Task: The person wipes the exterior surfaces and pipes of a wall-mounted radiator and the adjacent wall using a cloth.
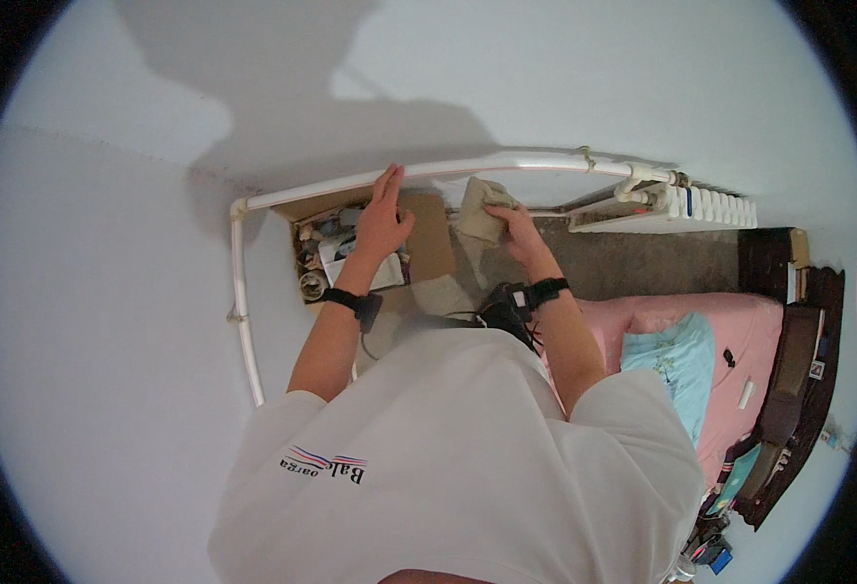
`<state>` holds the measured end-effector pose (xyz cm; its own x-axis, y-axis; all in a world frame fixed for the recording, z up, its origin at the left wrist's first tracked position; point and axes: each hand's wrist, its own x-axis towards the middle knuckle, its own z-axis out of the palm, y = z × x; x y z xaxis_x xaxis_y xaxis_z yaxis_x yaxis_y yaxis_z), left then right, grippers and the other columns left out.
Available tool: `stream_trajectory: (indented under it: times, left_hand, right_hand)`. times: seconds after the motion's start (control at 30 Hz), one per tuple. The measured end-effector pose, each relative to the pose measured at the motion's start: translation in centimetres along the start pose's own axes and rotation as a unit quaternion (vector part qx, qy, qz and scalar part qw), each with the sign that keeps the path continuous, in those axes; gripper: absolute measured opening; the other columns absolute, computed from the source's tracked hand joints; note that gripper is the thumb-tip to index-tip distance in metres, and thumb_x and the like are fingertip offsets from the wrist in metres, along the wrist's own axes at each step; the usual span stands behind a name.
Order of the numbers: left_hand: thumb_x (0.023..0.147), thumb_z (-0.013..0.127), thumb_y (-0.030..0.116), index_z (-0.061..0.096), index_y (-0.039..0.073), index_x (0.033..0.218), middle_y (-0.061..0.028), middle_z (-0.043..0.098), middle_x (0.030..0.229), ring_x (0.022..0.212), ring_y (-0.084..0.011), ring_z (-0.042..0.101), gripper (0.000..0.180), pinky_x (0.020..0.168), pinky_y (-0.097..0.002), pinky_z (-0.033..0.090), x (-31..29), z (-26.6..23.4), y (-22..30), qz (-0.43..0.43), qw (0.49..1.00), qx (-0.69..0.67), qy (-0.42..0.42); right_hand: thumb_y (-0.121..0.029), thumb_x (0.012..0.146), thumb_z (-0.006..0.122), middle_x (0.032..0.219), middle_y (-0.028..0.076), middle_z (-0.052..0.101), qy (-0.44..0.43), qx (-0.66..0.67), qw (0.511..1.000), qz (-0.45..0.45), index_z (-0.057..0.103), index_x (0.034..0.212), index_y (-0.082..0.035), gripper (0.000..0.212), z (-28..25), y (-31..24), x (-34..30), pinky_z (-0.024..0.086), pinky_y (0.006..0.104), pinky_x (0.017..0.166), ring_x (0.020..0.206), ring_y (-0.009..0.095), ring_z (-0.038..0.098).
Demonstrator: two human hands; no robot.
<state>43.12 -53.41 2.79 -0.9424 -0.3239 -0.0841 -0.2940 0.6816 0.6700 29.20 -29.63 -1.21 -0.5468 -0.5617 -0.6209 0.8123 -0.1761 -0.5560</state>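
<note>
A white pipe (467, 167) runs along the wall in front of me. My left hand (382, 226) reaches up to it with fingers stretched out, the fingertips at the pipe's lower edge. Nothing shows in that hand. Further right, my right hand (520, 234) grips a beige, crumpled cloth (483, 212) just below the pipe; one corner of the cloth hangs down. Thumb and fingers are closed on its right side. Both wrists wear black straps.
Below my left hand stands an open cardboard box (431, 238) filled with mixed items. A white radiator (706, 208) is on the right, past the pipe's bend. A bed with a pink sheet (755, 336) and a light blue pillow (677, 360) lies to my right.
</note>
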Motion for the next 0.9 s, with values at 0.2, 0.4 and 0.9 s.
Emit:
stream_trajectory:
  times: [0.2, 0.4, 0.9]
  left_hand:
    - [0.090, 0.063, 0.016, 0.040, 0.009, 0.149, -0.0094, 0.037, 0.155, 0.104, -0.0335, 0.064, 0.064, 0.094, -0.0432, 0.051, -0.2, 0.7, 0.3, 0.055, 0.984, 0.121, 0.115]
    - [0.098, 0.061, 0.028, 0.056, 0.005, 0.137, -0.0168, 0.060, 0.132, 0.120, -0.0333, 0.059, 0.046, 0.098, -0.0403, 0.050, -0.3, 1.3, 6.5, 0.040, 0.995, -0.089, -0.007]
    - [0.095, 0.068, 0.041, 0.060, -0.001, 0.127, -0.0079, 0.064, 0.123, 0.110, -0.0191, 0.060, 0.053, 0.096, -0.0345, 0.046, 0.0, 2.3, 6.1, -0.175, 0.841, -0.488, 0.155]
  right_hand:
    - [-0.015, 0.086, 0.074, 0.114, 0.013, 0.068, 0.027, -0.244, 0.947, -0.209, 0.056, 0.130, 0.003, 0.050, 0.4, -3.5, -3.2, 0.056, 0.0375, 0.084, 0.100, 0.025, 0.067]
    - [-0.018, 0.086, 0.073, 0.108, 0.017, 0.070, 0.132, -0.504, 0.765, -0.379, 0.058, 0.127, 0.003, 0.048, 5.7, -4.5, -2.8, 0.054, 0.0358, 0.086, 0.098, 0.027, 0.068]
    - [-0.019, 0.089, 0.068, 0.122, 0.021, 0.065, -0.137, -0.559, 0.723, -0.381, 0.063, 0.123, 0.001, 0.039, 10.0, -4.4, -3.2, 0.049, 0.0414, 0.098, 0.113, 0.038, 0.062]
